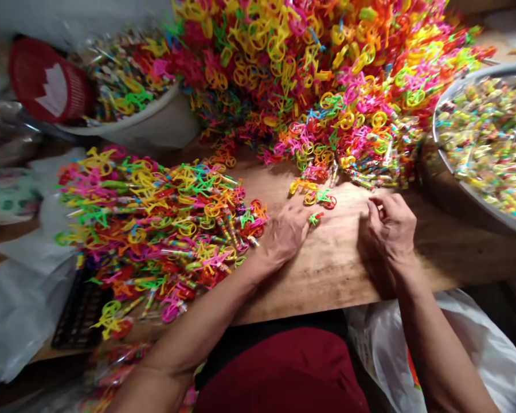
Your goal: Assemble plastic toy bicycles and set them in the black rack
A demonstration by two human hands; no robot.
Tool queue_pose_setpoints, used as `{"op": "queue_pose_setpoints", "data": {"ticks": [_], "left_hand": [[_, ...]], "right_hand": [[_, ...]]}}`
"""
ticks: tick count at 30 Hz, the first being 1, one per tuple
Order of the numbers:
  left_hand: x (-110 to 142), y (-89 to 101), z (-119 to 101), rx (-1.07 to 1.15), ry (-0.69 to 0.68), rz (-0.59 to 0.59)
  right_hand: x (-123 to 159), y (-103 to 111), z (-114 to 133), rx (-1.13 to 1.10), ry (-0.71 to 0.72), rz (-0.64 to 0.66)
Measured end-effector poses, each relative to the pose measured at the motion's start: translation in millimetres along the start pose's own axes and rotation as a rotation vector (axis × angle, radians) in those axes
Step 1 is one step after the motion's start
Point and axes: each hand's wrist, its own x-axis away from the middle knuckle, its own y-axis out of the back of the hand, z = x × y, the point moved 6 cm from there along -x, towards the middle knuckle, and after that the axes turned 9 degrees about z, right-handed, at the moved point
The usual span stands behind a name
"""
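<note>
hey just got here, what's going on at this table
A person is working with bare hands at a wooden table crowded with colourful plastic pieces. The left hand is low over the tabletop, between a heap of pieces and tubes and a small green-and-red piece. The right hand is curled near a basin full of small wrapped items; whether it holds anything is unclear. A much bigger pile stands at the back.
</note>
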Motion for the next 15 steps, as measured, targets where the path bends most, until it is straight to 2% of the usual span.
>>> {"op": "queue_pose_setpoints", "data": {"ticks": [2, 4, 6, 8, 10, 12, 15], "left_hand": [[-3.1, 13.0, 12.1, 0.272, 0.087, -0.084], [-3.8, 17.9, 27.5, 0.642, 0.248, -0.124], [-2.7, 12.6, 36.2, 1.047, 0.372, -0.085], [-0.2, 4.3, 36.2, 1.383, 0.431, 0.01], [4.1, -1.7, 33.8, 1.583, 0.47, 0.088], [8.6, -4.8, 33.0, 1.691, 0.499, 0.107], [12.2, -6.7, 32.9, 1.755, 0.496, 0.101]], "right_hand": [[-17.5, -4.0, -7.5, 0.1, -0.038, -0.019], [-34.7, -13.5, -13.3, 0.174, -0.041, -0.002], [-48.8, -26.0, -19.0, 0.186, -0.013, 0.036], [-57.8, -36.7, -24.3, 0.153, 0.013, 0.068], [-60.7, -40.7, -27.1, 0.129, 0.015, 0.082], [-57.2, -36.2, -23.0, 0.131, 0.017, 0.089], [-40.4, -19.2, 0.6, 0.094, 0.066, 0.114]]}}
